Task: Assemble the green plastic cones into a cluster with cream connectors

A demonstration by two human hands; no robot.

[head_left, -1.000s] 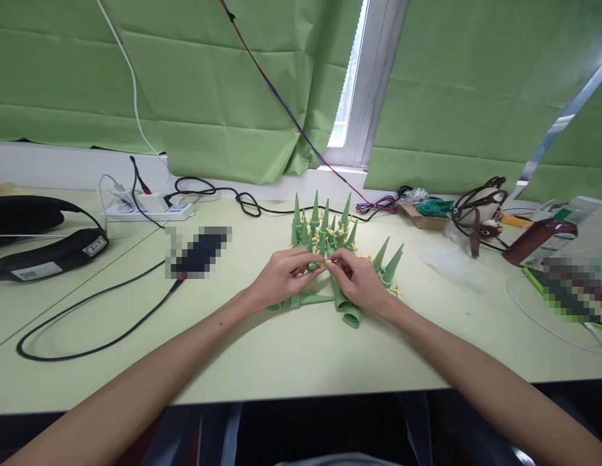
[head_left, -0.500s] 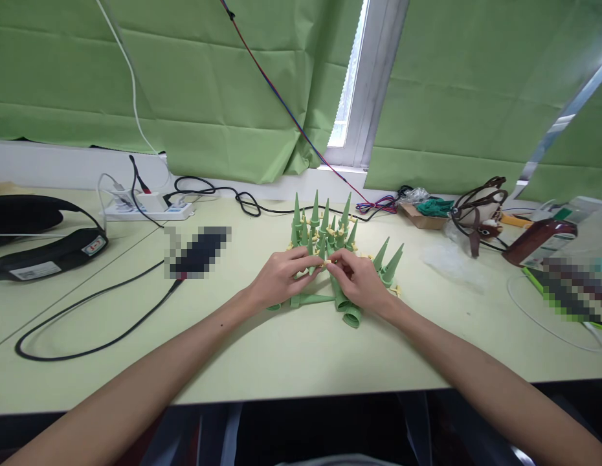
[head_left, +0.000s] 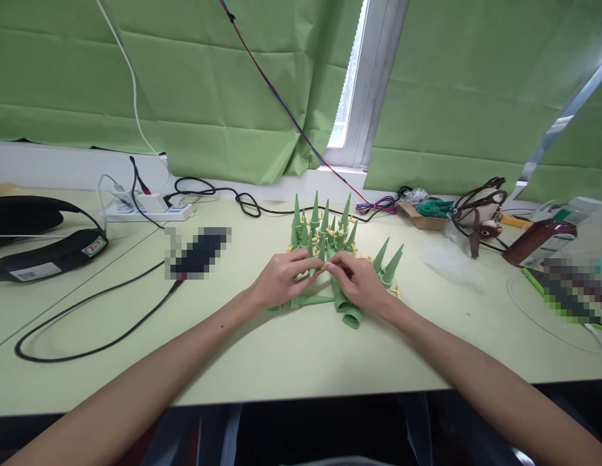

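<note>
The left hand point(head_left: 285, 275) has its grip pinched on what looks like a green piece point(head_left: 312, 272), largely masked by fingers; the right hand point(head_left: 358, 278) has its grip closed on a tiny yellow piece point(head_left: 325, 266) right beside it, the 2 hands meeting probably to brace one part against the other; just beyond, green spikes point(head_left: 316, 210) stand points up, presumably because their wider ends sit steady; 2 more spikes point(head_left: 392, 265) stand beside the right hand; nearer, a hollow green piece point(head_left: 351, 318) lies on the counter point(head_left: 301, 362), its opening facing the person.
</note>
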